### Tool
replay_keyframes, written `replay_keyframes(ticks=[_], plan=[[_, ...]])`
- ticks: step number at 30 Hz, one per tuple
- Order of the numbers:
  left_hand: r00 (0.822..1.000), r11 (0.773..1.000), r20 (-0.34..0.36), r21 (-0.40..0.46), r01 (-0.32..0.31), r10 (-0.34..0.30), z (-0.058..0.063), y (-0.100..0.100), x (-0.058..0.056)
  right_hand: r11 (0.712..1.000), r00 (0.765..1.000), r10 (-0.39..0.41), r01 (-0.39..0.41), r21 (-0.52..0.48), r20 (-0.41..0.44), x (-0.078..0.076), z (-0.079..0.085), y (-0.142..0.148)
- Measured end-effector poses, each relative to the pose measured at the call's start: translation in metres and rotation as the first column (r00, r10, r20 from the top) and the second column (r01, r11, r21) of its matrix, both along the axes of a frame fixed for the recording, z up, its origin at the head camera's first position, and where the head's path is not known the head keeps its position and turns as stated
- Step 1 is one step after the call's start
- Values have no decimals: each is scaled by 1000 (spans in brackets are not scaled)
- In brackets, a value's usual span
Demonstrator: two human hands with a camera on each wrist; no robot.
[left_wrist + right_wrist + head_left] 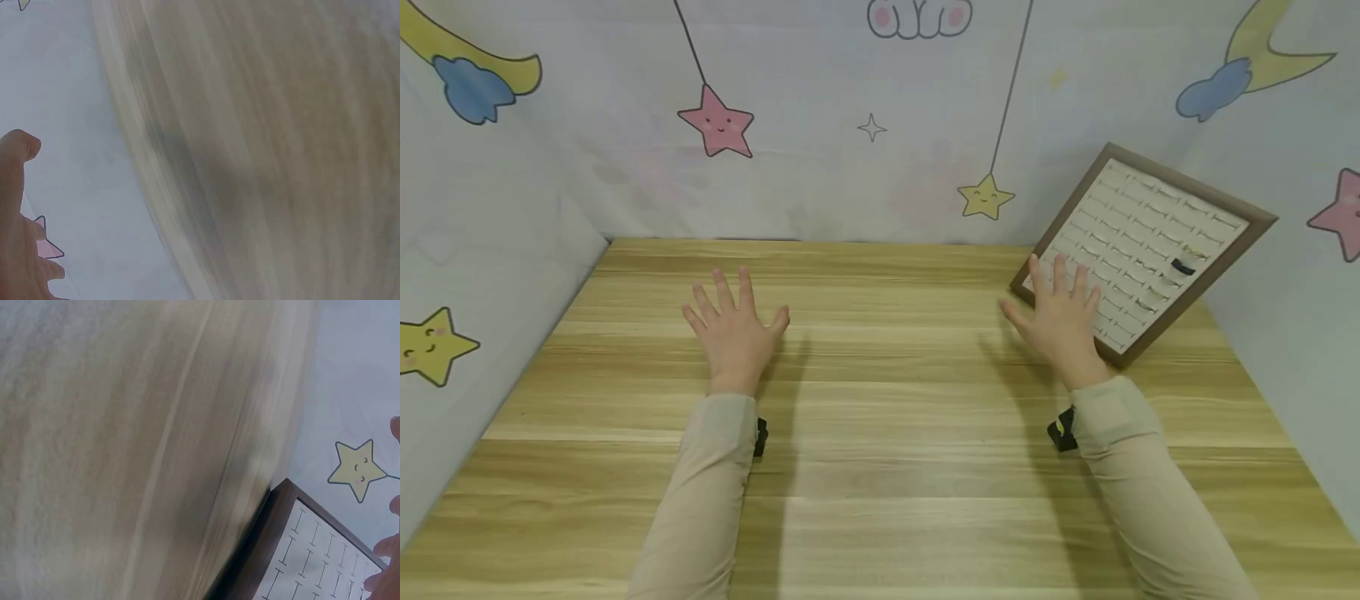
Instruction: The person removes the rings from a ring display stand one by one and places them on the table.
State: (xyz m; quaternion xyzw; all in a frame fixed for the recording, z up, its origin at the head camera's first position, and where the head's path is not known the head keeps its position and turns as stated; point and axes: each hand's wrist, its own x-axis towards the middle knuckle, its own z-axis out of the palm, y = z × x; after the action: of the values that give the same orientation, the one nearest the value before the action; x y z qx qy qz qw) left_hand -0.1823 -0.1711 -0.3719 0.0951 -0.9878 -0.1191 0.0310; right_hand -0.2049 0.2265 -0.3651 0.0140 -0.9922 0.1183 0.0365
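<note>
My left hand (733,337) hovers over the left half of the table with fingers spread and holds nothing. In the left wrist view, part of that hand (14,200) shows at the left edge. On the right, my right hand (1063,329), fingers also spread, is in front of a brown-framed slotted board (1191,185) that looks like a ring display, hiding its lower left part. Whether the hand touches it cannot be told. A small dark piece (1183,267) and a gold-coloured piece (1192,251) sit in slots near the board's right side.
The wood-grain table (880,400) meets a pale patterned cloth backdrop (820,192) at the back and both sides. The board stands tilted at the table's back right corner. A small black device (1063,430) is at the right cuff, another (761,437) at the left.
</note>
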Motion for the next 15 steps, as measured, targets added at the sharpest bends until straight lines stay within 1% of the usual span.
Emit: replay_keyframes(ticks=[3,6,8,12,15], plan=[[1000,1000,-1,-2,7,-7,0,1,0,999,1000,1,-2,-34,-20,0,2,2],[1000,1000,-4,-5,13,-13,0,2,-1,998,998,2,-6,-63,-63,0,4,5],[1000,1000,-2,-10,17,-17,0,4,-1,994,995,-2,-8,-106,-96,1,7,7],[1000,999,-1,-24,30,-30,1,8,-2,981,990,-42,15,-195,-132,2,15,13],[999,999,-7,-29,44,-44,2,14,-3,967,984,-88,46,-252,-155,5,26,18]])
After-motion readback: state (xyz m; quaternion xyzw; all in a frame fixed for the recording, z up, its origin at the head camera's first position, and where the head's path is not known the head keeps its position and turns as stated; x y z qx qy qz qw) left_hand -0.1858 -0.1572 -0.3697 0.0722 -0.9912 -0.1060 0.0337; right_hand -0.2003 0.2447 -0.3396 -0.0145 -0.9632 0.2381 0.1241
